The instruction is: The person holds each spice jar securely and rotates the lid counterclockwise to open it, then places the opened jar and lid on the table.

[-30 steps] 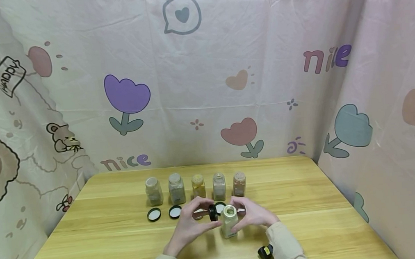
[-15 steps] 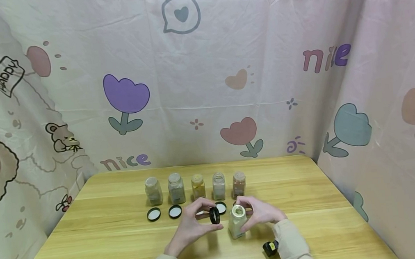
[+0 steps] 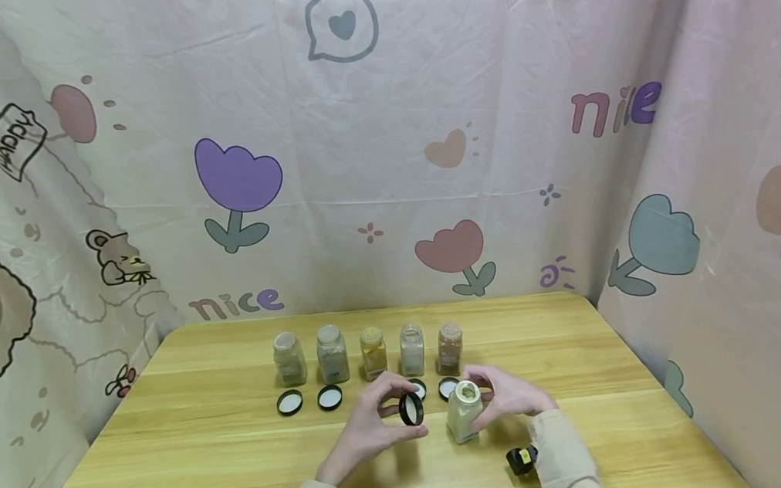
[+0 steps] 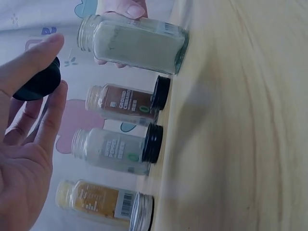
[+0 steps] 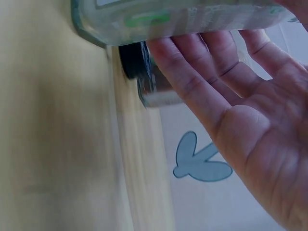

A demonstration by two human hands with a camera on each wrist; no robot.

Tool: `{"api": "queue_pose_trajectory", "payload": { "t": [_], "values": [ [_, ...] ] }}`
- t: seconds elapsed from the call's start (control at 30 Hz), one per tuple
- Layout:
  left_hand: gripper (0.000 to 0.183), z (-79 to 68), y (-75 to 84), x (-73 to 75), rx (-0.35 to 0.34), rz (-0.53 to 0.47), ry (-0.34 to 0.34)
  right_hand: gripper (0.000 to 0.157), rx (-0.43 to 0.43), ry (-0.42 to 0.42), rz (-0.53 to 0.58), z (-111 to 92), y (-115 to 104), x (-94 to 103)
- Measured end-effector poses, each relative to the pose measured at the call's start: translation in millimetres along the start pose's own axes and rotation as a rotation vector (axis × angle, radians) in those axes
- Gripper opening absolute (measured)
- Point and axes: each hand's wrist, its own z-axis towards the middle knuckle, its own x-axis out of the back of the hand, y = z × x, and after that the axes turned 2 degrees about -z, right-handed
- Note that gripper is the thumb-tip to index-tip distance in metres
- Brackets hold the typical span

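My left hand (image 3: 371, 425) pinches a black jar lid (image 3: 411, 409) on edge between thumb and fingers, its pale inner face showing in the head view. To the right, my right hand (image 3: 511, 396) grips a glass spice jar (image 3: 463, 419) of pale powder, uncapped and tilted slightly, its base low at the tabletop. In the left wrist view the lid is apart from the jar's threaded neck (image 4: 86, 33). The right wrist view shows the fingers behind the jar's side (image 5: 178, 21); its neck is out of that frame.
Behind my hands stands a row of several uncapped spice jars, from a pale one (image 3: 289, 363) through a yellow one (image 3: 374, 355) to a reddish one (image 3: 450, 351). Lids such as this black one (image 3: 289, 402) and a silver-rimmed one (image 4: 142, 211) lie before them. A printed curtain (image 3: 355, 162) encloses the table.
My right hand has carried the jar rightward, away from the lid. My left hand has shifted slightly right and turned the lid so its inside faces the camera more.
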Motion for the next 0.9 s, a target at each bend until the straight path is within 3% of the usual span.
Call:
{"api": "queue_pose_trajectory", "payload": {
  "t": [0.13, 0.37, 0.6, 0.9],
  "values": [
    [0.057, -1.2, -0.9, -3.4, 0.011, -0.003, -0.023, 0.050, -0.006, 0.009, 0.000, -6, 3, 4.8],
    [0.056, -2.5, -2.4, -8.2, 0.133, 0.054, -0.044, 0.049, -0.002, 0.035, 0.018, -15, 7, 14.2],
    [0.050, -2.7, -4.5, -15.2, 0.188, 0.114, -0.059, 0.050, -0.018, 0.104, -0.002, -25, 15, 24.4],
    [0.046, -3.4, -7.8, -20.6, 0.135, 0.268, -0.086, 0.051, -0.061, 0.250, -0.056, -36, 22, 33.1]
  ]
}}
